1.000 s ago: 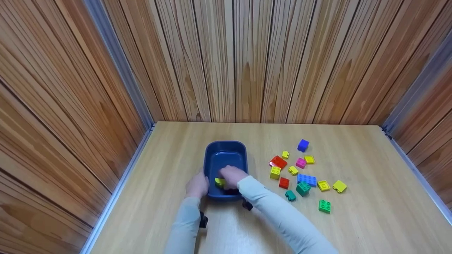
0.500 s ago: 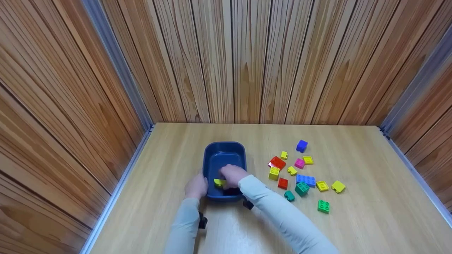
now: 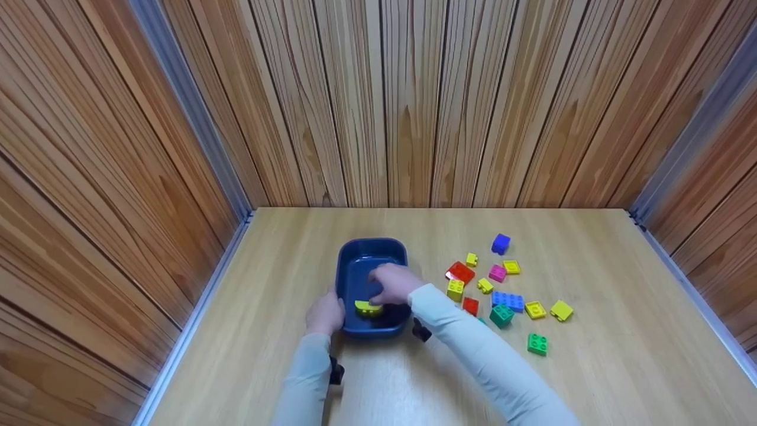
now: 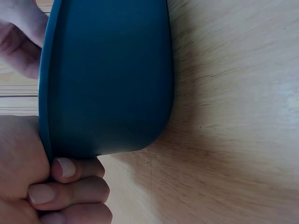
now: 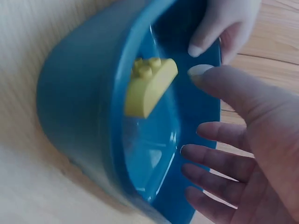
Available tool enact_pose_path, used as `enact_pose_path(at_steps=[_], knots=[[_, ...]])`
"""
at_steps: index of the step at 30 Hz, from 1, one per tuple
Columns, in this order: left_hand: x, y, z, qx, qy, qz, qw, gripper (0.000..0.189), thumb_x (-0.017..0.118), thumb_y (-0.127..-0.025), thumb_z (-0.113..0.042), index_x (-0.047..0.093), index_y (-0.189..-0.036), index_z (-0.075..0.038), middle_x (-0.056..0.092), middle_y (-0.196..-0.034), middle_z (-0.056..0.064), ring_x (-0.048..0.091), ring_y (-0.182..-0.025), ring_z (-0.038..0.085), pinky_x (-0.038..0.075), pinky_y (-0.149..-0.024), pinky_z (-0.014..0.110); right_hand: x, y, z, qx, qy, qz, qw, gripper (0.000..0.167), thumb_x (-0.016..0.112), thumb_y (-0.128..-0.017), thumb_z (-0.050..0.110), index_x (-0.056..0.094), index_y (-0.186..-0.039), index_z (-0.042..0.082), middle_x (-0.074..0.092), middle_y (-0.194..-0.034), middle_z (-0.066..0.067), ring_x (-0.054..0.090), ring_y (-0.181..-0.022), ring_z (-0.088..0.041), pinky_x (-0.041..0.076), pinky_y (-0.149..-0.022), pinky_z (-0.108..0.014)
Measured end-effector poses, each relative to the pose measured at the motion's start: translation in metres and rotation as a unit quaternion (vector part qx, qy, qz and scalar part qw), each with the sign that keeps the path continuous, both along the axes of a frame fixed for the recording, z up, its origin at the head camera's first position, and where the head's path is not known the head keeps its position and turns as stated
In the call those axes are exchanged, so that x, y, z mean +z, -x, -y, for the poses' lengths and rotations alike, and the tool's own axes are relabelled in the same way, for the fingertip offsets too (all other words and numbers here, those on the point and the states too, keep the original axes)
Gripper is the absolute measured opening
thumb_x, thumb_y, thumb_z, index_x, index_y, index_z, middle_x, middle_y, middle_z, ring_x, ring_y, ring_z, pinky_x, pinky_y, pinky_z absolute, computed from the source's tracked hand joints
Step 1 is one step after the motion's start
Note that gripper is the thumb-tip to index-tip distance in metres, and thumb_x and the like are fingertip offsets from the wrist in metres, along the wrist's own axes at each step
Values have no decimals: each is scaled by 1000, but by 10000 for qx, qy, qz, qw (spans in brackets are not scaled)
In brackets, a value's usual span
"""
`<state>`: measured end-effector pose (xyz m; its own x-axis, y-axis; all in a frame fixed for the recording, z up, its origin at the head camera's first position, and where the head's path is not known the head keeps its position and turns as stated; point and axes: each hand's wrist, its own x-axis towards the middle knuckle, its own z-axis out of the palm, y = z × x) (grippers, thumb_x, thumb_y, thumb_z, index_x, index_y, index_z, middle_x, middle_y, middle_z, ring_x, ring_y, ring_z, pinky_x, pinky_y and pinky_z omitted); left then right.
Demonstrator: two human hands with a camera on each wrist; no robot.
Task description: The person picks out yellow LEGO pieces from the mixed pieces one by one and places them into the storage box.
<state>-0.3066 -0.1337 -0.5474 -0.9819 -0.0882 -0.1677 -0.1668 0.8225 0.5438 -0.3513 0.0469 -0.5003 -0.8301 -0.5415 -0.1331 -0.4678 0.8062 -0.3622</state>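
A deep blue plastic tub (image 3: 353, 275) stands on the table. My left hand (image 3: 325, 313) grips its left wall; in the right wrist view the left thumb (image 5: 205, 39) lies over the rim on the inside, and in the left wrist view the other fingers (image 4: 74, 189) curl outside. One yellow toy brick (image 5: 150, 86) with a rounded side and studs lies inside the tub at the near end. My right hand (image 3: 395, 284) is over the tub beside that brick. Its fingers are spread and relaxed in the right wrist view, with nothing between thumb and fingers.
Right of the tub, loose toy bricks are scattered: a blue brick (image 3: 507, 301), green bricks (image 3: 537, 344), a pink brick (image 3: 497, 273), red bricks (image 3: 461, 272) and several yellow ones (image 3: 455, 290). Wood-panelled walls (image 3: 408, 118) enclose the table (image 3: 591, 248) at back and sides.
My right hand has let go of the yellow brick and risen slightly away to the right, its fingers opening. The brick stays in the tub. My left hand keeps its grip.
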Motion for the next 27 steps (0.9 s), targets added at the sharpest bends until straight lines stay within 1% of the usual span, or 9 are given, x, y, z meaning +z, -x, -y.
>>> enact_pose_path(at_steps=[2, 4, 7, 11, 15, 22, 27], knots=[[0, 1, 0, 27, 11, -10, 10000, 48, 43, -101, -20, 36, -145, 0, 52, -135, 21, 52, -120, 35, 42, -97, 52, 3, 2, -5, -38, 63, -11, 10000, 51, 74, -82, 38, 63, -124, 10, 62, -120, -6, 57, -109, -21, 47, -92, -38], [0, 1, 0, 14, 49, -45, 10000, 49, 43, -101, -20, 36, -145, 1, 51, -135, 21, 51, -121, 36, 41, -97, 52, 6, 3, -9, -64, 109, -59, 9999, 51, 72, -84, 39, 62, -125, 10, 62, -121, -6, 56, -110, -22, 47, -94, -38], [0, 1, -1, 53, -15, -12, 10000, 50, 43, -101, -20, 33, -146, -1, 49, -138, 21, 49, -124, 36, 39, -100, 52, 8, 5, -16, -161, 229, -88, 9996, 49, 69, -87, 39, 61, -126, 10, 60, -124, -8, 55, -112, -23, 46, -95, -40], [0, 0, -1, 60, 18, 38, 10000, 51, 43, -101, -21, 32, -147, -1, 49, -138, 20, 50, -122, 36, 40, -99, 52, 11, 8, -24, -244, 230, -354, 9988, 43, 66, -90, 36, 63, -124, 9, 60, -122, -9, 57, -107, -23, 47, -93, -39], [0, 0, 0, -19, 134, -26, 9999, 50, 45, -101, -19, 33, -146, 0, 54, -132, 22, 56, -116, 35, 43, -95, 52, 14, 12, -32, -395, 196, -536, 9976, 39, 66, -90, 34, 64, -121, 10, 61, -116, -8, 58, -99, -21, 50, -89, -37], [0, 1, 0, -36, 44, 12, 10000, 51, 43, -101, -20, 32, -147, -1, 56, -130, 21, 57, -113, 35, 44, -94, 52, 18, 18, -46, -796, 382, -299, 9956, 39, 66, -90, 34, 63, -123, 12, 61, -118, -6, 58, -99, -19, 51, -88, -37], [1, 0, -1, -16, 60, 44, 10000, 52, 43, -101, -20, 31, -147, -1, 54, -131, 22, 57, -113, 35, 43, -94, 52, 20, 23, -63, -850, 470, -401, 9945, 38, 65, -90, 31, 64, -121, 9, 62, -117, -8, 59, -103, -22, 50, -89, -40]])
